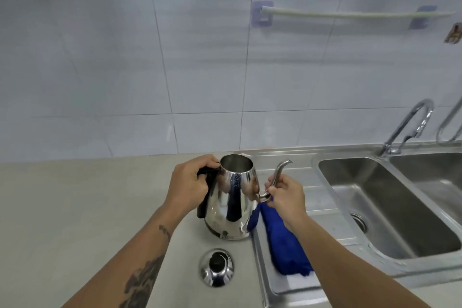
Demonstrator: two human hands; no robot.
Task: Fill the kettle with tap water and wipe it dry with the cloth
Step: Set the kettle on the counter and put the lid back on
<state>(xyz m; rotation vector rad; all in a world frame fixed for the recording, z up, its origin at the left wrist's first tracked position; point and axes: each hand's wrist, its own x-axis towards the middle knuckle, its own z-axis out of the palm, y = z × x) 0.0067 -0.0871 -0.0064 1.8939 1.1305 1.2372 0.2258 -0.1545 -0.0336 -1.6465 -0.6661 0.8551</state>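
A shiny steel kettle [232, 202] stands upright on the beige counter, its top uncovered. My left hand [188, 187] grips its black handle on the left side. My right hand [285, 197] holds a blue cloth [285, 245] and presses against the lower part of the thin curved spout. The cloth hangs down from that hand onto the steel draining board. The kettle's lid [217, 267], steel with a black knob, lies on the counter just in front of the kettle.
A steel double sink [390, 210] lies to the right, with a curved tap [410, 127] behind it and a second hose tap at the right edge. The draining board [322, 197] sits between kettle and sink. A towel rail [350, 14] hangs on the tiled wall.
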